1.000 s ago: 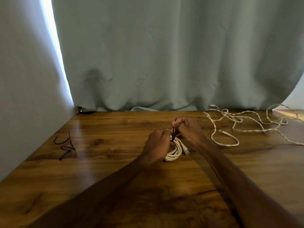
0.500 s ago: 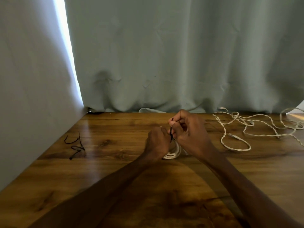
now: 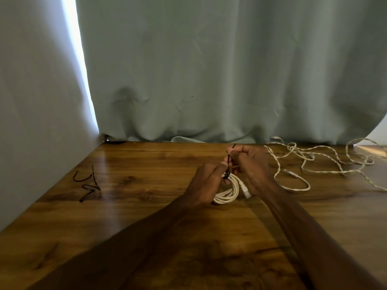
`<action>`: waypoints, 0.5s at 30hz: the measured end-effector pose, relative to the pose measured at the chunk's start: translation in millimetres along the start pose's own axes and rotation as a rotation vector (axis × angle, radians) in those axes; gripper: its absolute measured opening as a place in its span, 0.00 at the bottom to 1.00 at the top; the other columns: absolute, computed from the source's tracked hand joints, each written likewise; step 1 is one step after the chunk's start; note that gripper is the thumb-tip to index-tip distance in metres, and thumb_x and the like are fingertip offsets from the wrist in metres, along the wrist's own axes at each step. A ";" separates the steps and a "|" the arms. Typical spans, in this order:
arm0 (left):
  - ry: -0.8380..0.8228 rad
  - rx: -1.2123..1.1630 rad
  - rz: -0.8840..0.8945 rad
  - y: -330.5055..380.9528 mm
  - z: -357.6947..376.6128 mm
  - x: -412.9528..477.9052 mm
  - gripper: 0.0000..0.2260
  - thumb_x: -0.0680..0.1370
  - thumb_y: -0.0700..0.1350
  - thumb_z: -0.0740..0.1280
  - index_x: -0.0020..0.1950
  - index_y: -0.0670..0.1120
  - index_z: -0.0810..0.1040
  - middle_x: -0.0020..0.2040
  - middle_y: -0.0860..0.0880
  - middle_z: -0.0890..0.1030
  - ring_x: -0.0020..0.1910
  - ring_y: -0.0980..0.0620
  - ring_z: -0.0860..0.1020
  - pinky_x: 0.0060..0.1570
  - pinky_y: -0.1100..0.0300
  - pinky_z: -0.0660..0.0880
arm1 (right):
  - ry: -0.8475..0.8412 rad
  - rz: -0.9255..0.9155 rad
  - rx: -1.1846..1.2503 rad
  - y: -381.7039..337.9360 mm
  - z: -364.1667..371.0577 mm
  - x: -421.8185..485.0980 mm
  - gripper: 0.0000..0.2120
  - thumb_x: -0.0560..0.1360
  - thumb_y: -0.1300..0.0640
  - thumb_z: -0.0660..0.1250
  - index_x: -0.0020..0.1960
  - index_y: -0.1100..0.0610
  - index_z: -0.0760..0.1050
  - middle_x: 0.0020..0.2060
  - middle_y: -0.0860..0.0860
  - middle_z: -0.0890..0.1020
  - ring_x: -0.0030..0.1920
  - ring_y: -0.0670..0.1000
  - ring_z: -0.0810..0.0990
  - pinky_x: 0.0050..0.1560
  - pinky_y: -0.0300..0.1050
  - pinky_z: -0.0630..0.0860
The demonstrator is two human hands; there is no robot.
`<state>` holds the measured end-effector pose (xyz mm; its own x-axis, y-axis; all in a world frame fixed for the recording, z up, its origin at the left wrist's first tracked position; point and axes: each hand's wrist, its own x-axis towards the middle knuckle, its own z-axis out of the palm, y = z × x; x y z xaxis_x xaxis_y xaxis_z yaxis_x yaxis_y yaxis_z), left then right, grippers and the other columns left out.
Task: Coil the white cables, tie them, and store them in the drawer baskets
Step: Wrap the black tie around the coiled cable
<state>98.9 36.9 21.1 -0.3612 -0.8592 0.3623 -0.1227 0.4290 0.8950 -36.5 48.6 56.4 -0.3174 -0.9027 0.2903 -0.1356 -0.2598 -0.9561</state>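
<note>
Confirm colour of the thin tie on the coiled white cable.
Black. The thin tie wrapped round the coiled white cable shows clearest in the head view.

Coil (image 3: 227,194) on table (image 3: 146,216) at centre, betw. L hand (image 3: 206,183) & R hand (image 3: 251,170), tie (image 3: 228,162) sticking up from its top, loose cable (image 3: 314,162) to the R nr back edge, spare ties (image 3: 89,185) far L, curtain (image 3: 209,70) behind.

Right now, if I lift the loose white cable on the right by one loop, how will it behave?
Likely floppy: the loose white cable sprawls in slack curves across the table, so it would sag and trail. It is probably light, being thin. It may snag, since its strands cross and twist over each other at the back.
</note>
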 end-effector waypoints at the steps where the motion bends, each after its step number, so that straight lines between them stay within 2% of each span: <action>1: -0.021 -0.003 0.006 0.9 0.4 -1.4 0.20 0.85 0.52 0.60 0.43 0.38 0.81 0.37 0.42 0.83 0.37 0.47 0.79 0.40 0.50 0.72 | -0.006 0.020 -0.008 0.2 -0.9 0.6 0.11 0.81 0.64 0.65 0.41 0.62 0.82 0.32 0.54 0.84 0.29 0.47 0.78 0.30 0.40 0.74; 4: -0.110 0.014 0.042 0.2 0.4 -4.2 0.16 0.82 0.49 0.64 0.40 0.39 0.79 0.31 0.48 0.78 0.31 0.52 0.75 0.36 0.56 0.70 | -0.018 0.099 -0.005 0.7 -4.2 2.0 0.12 0.81 0.63 0.66 0.39 0.64 0.81 0.28 0.53 0.82 0.28 0.46 0.77 0.29 0.38 0.75; 6: -0.160 0.089 0.039 0.4 -0.1 -5.7 0.16 0.84 0.50 0.64 0.41 0.43 0.79 0.28 0.54 0.77 0.29 0.56 0.75 0.37 0.56 0.71 | -0.023 0.173 0.030 2.7 -5.0 2.8 0.12 0.80 0.64 0.66 0.40 0.65 0.81 0.27 0.52 0.80 0.27 0.46 0.76 0.29 0.38 0.74; 8: -0.193 0.186 0.046 0.4 -1.1 -6.6 0.16 0.84 0.52 0.63 0.41 0.46 0.80 0.28 0.57 0.78 0.29 0.60 0.76 0.39 0.58 0.73 | -0.017 0.205 0.044 6.4 -5.2 2.8 0.09 0.79 0.65 0.67 0.43 0.68 0.82 0.29 0.54 0.81 0.28 0.47 0.75 0.31 0.40 0.74; 12: -0.181 0.284 0.054 -1.6 -3.4 -6.0 0.16 0.85 0.52 0.62 0.39 0.50 0.79 0.29 0.60 0.79 0.31 0.64 0.77 0.39 0.62 0.71 | -0.064 0.122 -0.006 6.9 -7.4 5.6 0.07 0.80 0.63 0.67 0.50 0.65 0.83 0.34 0.53 0.84 0.30 0.46 0.76 0.30 0.39 0.74; 15: -0.164 0.266 0.041 -4.5 -7.1 -3.9 0.16 0.85 0.51 0.61 0.39 0.51 0.78 0.29 0.60 0.79 0.31 0.64 0.76 0.40 0.60 0.72 | -0.163 0.160 0.079 4.0 -14.7 11.1 0.08 0.81 0.61 0.68 0.55 0.63 0.82 0.38 0.54 0.85 0.36 0.49 0.78 0.37 0.42 0.76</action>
<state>107.5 36.4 17.4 -0.5128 -0.7923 0.3305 -0.3349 0.5391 0.7728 -54.4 42.6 56.4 -0.1724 -0.9763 0.1308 -0.0202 -0.1293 -0.9914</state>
